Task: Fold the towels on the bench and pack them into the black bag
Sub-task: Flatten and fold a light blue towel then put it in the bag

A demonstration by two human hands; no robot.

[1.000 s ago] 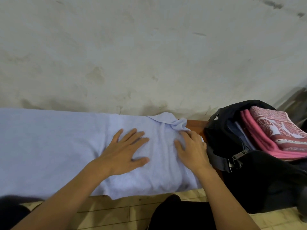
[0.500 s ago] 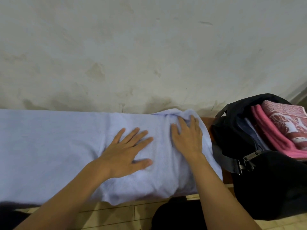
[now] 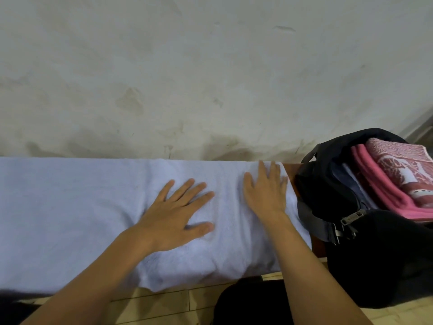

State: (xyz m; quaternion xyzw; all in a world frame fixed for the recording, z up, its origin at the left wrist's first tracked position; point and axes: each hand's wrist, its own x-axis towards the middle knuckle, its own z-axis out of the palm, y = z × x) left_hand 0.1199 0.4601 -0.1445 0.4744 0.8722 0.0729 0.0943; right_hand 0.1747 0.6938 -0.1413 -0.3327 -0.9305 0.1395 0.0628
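Blue towel (image 3: 70,207) lies lengthwise along bench, both hands flat, fingers spread, pressing its right end

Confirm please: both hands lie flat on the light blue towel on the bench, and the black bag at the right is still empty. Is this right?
Not quite. The head view shows the black bag already holds folded pink towels. The rest stands: the left hand and right hand lie flat on the light blue towel on the bench.
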